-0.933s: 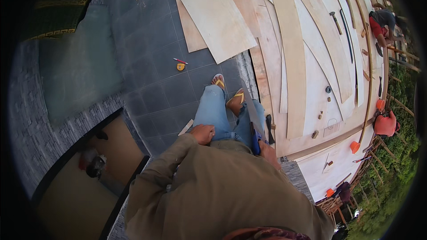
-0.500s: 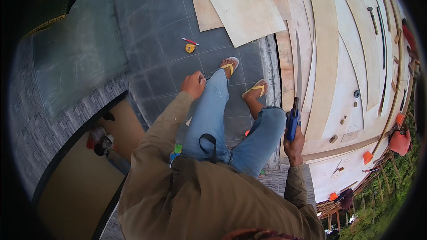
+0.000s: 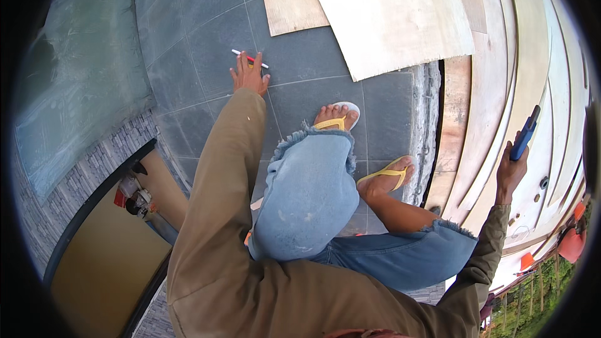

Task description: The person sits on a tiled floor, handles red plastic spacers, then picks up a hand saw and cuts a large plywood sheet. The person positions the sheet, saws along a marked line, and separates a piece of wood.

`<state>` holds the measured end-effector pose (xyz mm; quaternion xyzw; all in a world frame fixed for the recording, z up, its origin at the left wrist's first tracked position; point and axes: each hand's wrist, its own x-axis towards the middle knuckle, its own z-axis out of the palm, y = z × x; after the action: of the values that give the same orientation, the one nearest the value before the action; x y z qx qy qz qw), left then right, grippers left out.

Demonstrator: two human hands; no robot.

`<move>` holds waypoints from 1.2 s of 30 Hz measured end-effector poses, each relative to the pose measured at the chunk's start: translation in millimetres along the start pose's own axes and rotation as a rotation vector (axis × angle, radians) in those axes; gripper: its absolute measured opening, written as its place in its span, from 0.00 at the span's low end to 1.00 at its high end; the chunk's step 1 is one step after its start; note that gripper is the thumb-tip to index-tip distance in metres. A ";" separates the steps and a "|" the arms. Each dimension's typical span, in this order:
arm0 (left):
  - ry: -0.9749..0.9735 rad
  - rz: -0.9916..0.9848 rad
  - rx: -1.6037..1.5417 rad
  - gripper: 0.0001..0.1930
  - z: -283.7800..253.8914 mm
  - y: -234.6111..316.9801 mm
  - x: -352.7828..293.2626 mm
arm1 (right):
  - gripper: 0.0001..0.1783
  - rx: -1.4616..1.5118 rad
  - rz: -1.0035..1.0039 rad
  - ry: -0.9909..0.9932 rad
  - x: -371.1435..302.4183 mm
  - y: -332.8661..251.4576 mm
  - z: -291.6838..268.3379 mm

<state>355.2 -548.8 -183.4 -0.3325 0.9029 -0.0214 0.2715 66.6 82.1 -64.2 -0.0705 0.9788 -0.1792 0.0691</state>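
My left hand [image 3: 249,79] reaches down to the dark tiled floor, fingers spread over a pen [image 3: 240,54] with a red middle and white ends. A bit of yellow from the tape measure [image 3: 251,66] shows between those fingers; most of it is hidden under them. Out to the right, my right hand [image 3: 511,175] grips the blue handle of a handsaw [image 3: 524,136]. The saw's blade cannot be made out from this angle.
Thin plywood sheets [image 3: 388,19] overlap the floor ahead. Beyond a rough concrete edge [image 3: 425,112] on the right lie more long boards [image 3: 460,106]. At left are a translucent sheet [image 3: 84,69] and a recess holding small items [image 3: 134,197]. My sandalled feet [image 3: 335,117] stand between.
My left hand has moved from beside my knee forward and down onto the pen and tape measure. My right hand has swung the handsaw outward to the right, and my body has bent lower.
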 end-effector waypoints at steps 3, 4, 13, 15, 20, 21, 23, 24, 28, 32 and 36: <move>0.128 0.070 -0.035 0.33 48.2 -17.6 14.9 | 0.21 0.114 -0.054 0.041 32.1 6.7 38.0; 0.198 0.107 -0.067 0.30 63.0 -27.6 15.8 | 0.21 0.169 -0.054 0.061 38.3 4.1 48.8; 0.222 -0.284 -0.236 0.19 149.3 -107.3 -62.2 | 0.20 0.270 -0.080 0.124 -33.5 -32.8 64.1; 0.128 -0.383 -0.328 0.23 150.5 -115.0 -75.4 | 0.20 0.260 -0.122 0.168 -51.3 -34.0 62.3; 0.244 -0.518 -0.192 0.28 135.2 -80.8 -69.1 | 0.11 0.178 -0.044 0.177 -54.0 -24.9 79.3; 0.293 -0.422 -0.239 0.29 128.2 -67.9 -59.3 | 0.12 0.131 -0.039 0.169 -50.9 -19.6 85.1; 0.352 -0.252 -0.327 0.31 112.0 -41.4 -35.4 | 0.12 0.051 -0.045 0.146 -45.0 -5.0 98.0; 0.424 -0.133 -0.365 0.31 102.2 -27.1 -15.7 | 0.11 0.014 -0.042 0.132 -42.2 4.4 104.6; 0.472 0.122 -0.586 0.33 71.5 31.0 56.2 | 0.06 -0.242 -0.156 0.114 -43.6 56.1 130.6; 0.425 0.030 -0.679 0.38 44.4 76.7 106.0 | 0.06 -0.371 -0.141 0.042 -64.9 109.1 154.9; 0.421 -0.149 -0.752 0.45 17.1 97.1 129.4 | 0.06 -0.440 -0.062 -0.081 -91.4 144.2 172.0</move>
<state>225.0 -550.1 -280.9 -0.4608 0.8571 0.2221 -0.0606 167.5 171.9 -265.5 -0.1210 0.9881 0.0394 0.0859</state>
